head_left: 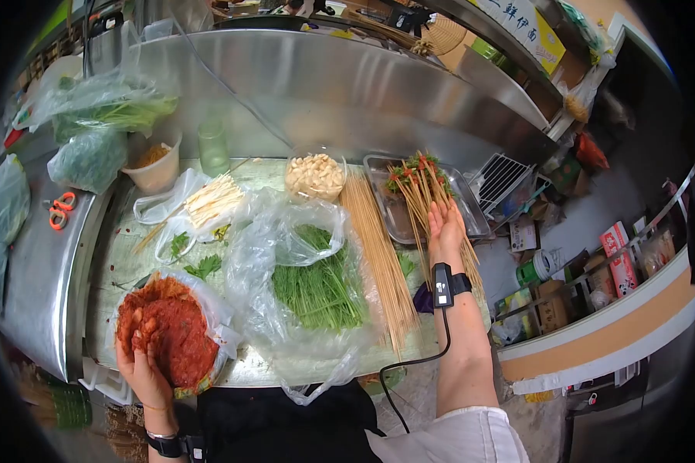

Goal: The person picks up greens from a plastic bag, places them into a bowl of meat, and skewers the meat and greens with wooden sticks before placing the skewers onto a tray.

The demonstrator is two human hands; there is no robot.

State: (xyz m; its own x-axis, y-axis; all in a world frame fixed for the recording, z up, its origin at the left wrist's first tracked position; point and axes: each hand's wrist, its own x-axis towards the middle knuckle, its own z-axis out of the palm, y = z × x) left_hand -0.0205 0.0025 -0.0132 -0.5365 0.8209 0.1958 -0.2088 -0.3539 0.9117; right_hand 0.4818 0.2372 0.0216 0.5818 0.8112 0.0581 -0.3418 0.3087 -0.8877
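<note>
At the lower left my left hand [140, 363] is at the near left edge of a bag of red paste [185, 339], fingers curled with paste on and around them; what they hold, if anything, is hidden. My right hand [445, 225] rests its open fingers on skewers [418, 202] whose tips carry green and red food, lying across a metal tray [374, 174]. Bare skewers [371, 247] lie in a long bundle left of the tray. In the middle, green herbs [320, 285] sit in a clear plastic bag [255, 285].
White enoki-like strips [215, 202] lie on a bag at the left. Behind stand a bowl of pale pieces [315, 177], a green glass [214, 147] and a tub [156, 171]. Orange-handled scissors [60, 210] lie far left. A metal wall [286, 85] bounds the back.
</note>
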